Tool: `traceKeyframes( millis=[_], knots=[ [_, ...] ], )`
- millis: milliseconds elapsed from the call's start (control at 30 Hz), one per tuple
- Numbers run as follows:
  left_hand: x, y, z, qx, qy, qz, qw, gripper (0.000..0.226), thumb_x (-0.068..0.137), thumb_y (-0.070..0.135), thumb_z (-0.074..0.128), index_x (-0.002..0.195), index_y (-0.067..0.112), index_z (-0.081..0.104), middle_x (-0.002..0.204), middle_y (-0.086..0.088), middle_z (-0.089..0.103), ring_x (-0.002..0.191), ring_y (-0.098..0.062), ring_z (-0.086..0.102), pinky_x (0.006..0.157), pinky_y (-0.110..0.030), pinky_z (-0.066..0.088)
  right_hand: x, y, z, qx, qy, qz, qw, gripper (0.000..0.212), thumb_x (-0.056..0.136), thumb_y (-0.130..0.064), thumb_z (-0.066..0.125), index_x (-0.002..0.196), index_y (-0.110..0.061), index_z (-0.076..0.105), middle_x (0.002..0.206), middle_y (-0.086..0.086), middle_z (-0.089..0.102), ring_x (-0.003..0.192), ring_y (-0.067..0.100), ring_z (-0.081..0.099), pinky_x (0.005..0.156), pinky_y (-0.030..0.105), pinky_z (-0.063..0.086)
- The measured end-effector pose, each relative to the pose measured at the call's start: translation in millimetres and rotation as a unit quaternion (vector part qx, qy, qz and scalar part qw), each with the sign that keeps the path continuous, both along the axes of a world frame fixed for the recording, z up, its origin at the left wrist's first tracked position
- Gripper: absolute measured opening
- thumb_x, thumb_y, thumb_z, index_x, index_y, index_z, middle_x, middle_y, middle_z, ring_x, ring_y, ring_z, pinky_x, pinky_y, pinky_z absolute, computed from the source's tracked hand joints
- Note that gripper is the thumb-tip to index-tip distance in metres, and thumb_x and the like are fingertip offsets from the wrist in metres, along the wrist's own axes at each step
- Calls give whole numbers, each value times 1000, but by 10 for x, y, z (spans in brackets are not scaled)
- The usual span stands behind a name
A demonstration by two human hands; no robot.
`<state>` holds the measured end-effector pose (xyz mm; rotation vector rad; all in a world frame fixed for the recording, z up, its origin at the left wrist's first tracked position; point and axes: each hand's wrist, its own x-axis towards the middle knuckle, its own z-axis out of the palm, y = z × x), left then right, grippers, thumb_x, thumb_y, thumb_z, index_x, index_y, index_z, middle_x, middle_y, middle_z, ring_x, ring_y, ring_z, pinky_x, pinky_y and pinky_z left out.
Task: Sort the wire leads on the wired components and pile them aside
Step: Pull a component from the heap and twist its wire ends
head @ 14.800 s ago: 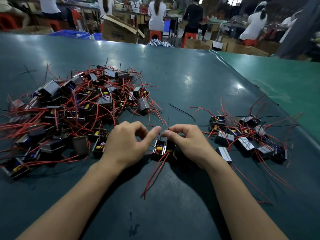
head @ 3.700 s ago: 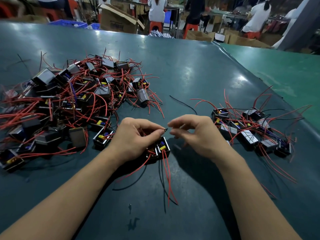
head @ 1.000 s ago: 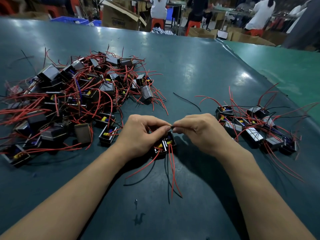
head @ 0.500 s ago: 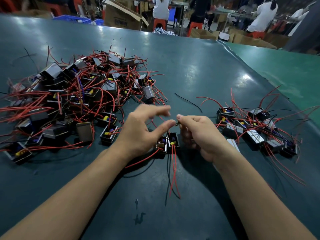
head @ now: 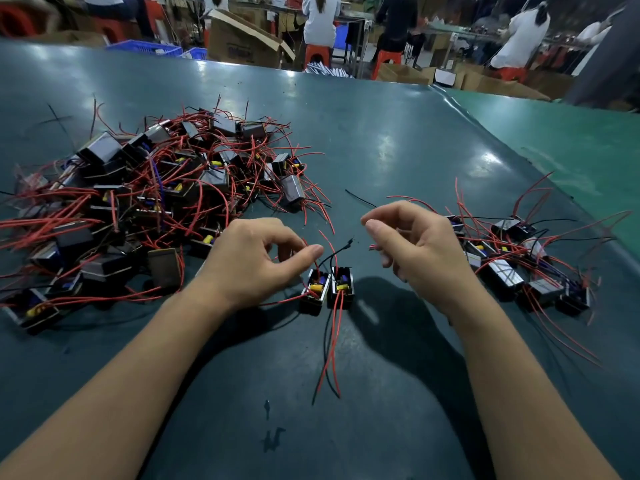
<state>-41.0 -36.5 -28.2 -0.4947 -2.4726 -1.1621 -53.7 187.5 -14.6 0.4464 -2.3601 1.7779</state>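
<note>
Head view is showing two small black wired components (head: 327, 285) sitting side by side on the dark green worktop (head: 381, 140), touching each other, between the two hands; their red and black wire leads (head: 330, 351) are trailing toward the near edge, while shorter leads are rising from their tops; the left hand (head: 252, 261) is hovering just left of the pair with fingers curled and the thumb reaching toward a red lead at the left component, though whether it is actually pinching that lead I cannot tell; the right hand (head: 419, 247) is hanging above and to the right of the pair, fingers loosely curled, a short red bit showing at its fingertips, and whether it is gripping it I cannot tell; a big tangled heap of components (head: 152, 199) with red leads is lying on the left of the worktop; a smaller pile of components (head: 519, 268) is lying to the right, just beyond the right hand; a loose black wire (head: 360, 198) is lying on the worktop between the two piles; cardboard boxes (head: 242, 43) and seated people are showing beyond the far edge
</note>
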Motion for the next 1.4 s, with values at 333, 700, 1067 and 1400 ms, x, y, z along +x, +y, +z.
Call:
traceKeyframes(
  millis=[333, 700, 1067, 1400],
  knots=[
    [25, 64, 4, -25, 100, -92, 990, 11, 78, 18, 80, 86, 11, 79, 82, 0, 68, 81, -19, 57, 76, -26, 45, -132, -211, -140, -91, -225, 69, 968, 24, 85, -3, 69, 109, -5, 67, 81, 2, 72, 47, 2, 58, 37, 11, 34],
    [52, 220, -98, -40, 78, -88, 992, 18, 85, 30, 66, 94, 18, 77, 80, 9, 66, 79, -19, 59, 75, -41, 52, -111, -206, -161, -113, -219, 52, 968, 15, 87, 9, 60, 86, -6, 56, 60, 2, 66, 45, 12, 57, 42, 20, 46],
    [60, 325, -114, 42, 63, -21, 997, 12, 84, 15, 76, 95, 17, 79, 83, 6, 71, 80, -18, 62, 75, -40, 50, -16, -121, -84, -151, -143, 81, 975, 9, 89, 1, 63, 85, -6, 67, 74, 10, 72, 68, 21, 71, 59, 26, 57],
    [50, 288, -135, 49, 30, -26, 998, 15, 85, 17, 75, 97, 24, 79, 70, 18, 66, 71, -19, 53, 67, -38, 45, 27, -129, -64, -25, -78, 103, 991, 15, 90, -5, 66, 94, -19, 70, 82, 9, 74, 73, 25, 73, 55, 26, 54]
  ],
)
